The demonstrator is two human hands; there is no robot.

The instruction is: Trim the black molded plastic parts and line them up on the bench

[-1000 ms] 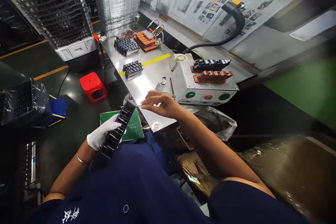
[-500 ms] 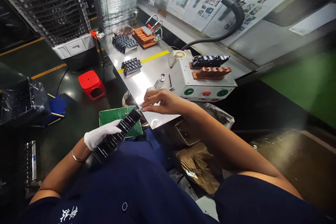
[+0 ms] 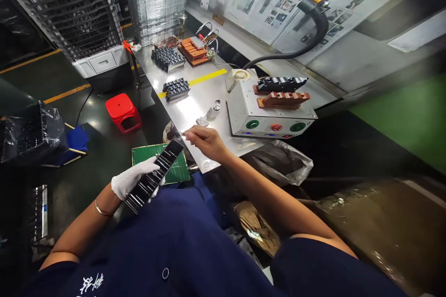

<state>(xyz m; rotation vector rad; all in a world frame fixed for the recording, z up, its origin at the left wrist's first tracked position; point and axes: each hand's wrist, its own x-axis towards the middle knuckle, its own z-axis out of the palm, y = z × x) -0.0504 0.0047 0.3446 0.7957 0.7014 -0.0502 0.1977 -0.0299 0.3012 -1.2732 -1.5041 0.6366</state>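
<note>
The gloved left hand (image 3: pixel 134 180) grips one long black ribbed strip (image 3: pixel 154 176) at its lower half, held over the lap just below the edge of the surface (image 3: pixel 195 102). The bare right hand (image 3: pixel 204 139) is pinched shut on something small near the strip's top end; what it is I cannot tell. The strip looks stiff, light and glossy, likely slippery, best held by its long edges. Two black ribbed blocks (image 3: pixel 176 89) and one red stool (image 3: pixel 122 111) lie beyond
</note>
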